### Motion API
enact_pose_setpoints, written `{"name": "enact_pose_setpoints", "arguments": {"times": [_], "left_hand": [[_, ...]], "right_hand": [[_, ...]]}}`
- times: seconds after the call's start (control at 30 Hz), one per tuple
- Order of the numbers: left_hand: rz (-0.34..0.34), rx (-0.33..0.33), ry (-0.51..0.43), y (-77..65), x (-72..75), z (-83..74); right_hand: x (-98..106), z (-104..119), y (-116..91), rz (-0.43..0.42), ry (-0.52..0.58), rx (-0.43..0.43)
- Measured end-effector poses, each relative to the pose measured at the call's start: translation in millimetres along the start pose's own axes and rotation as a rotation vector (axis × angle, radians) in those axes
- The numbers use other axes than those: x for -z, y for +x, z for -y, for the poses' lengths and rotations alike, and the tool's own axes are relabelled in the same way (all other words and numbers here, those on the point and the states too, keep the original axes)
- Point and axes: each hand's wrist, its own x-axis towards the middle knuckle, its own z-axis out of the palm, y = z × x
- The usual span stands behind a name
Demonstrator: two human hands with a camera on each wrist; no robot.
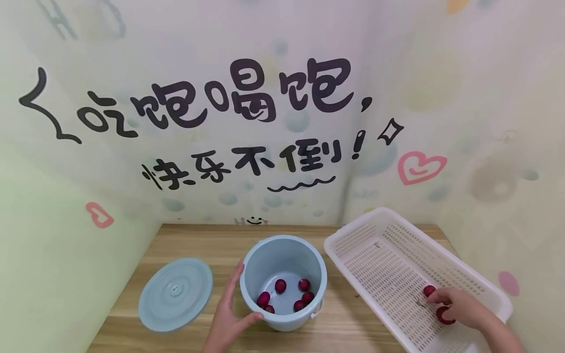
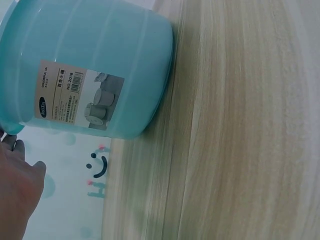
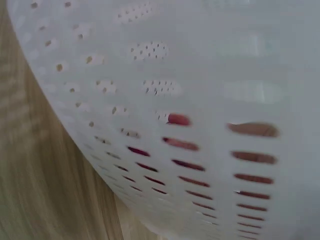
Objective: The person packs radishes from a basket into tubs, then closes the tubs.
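A light blue plastic bucket [image 1: 284, 245] stands upright on the table, with several small dark red round fruits [image 1: 280, 286] on its bottom. My left hand [image 1: 227, 314] rests against the bucket's left side, fingers along the outer wall and thumb at the front rim. Its fingertips [image 2: 19, 147] also show by the rim in the left wrist view. My right hand [image 1: 463, 306] reaches down into a white slotted basket [image 1: 379, 289]. One red fruit [image 1: 429, 290] lies at its fingertips and another red fruit [image 1: 446, 316] is partly under its thumb; I cannot tell whether either is gripped.
A round blue lid [image 1: 175, 294] with a small centre knob lies left of the bucket on the wooden table [image 1: 353, 321]. Beyond the table's back edge rises a wall [image 1: 282, 29] with black lettering. The basket wall [image 3: 200, 60] fills most of the right wrist view.
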Motion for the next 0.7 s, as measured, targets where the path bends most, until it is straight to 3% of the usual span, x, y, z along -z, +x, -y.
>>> {"name": "enact_pose_setpoints", "arguments": {"times": [0.17, 0.37, 0.53, 0.7], "left_hand": [[-0.001, -0.03, 0.014, 1.3, 0.2, 0.9], [-0.007, -0.042, 0.01, 0.0, 0.5, 1.5], [-0.009, -0.02, 0.007, 0.2, -0.1, 1.0], [-0.006, -0.024, 0.007, 0.4, 0.3, 2.0]], "right_hand": [[-4.9, 0.0, 0.6, -0.022, -0.124, -0.157], [-5.2, 0.1, 2.8, -0.018, -0.146, -0.193], [-7.4, 2.1, 3.9, 0.01, 0.016, -0.174], [-4.2, -0.7, 4.8, 0.105, 0.273, -0.062]]}}
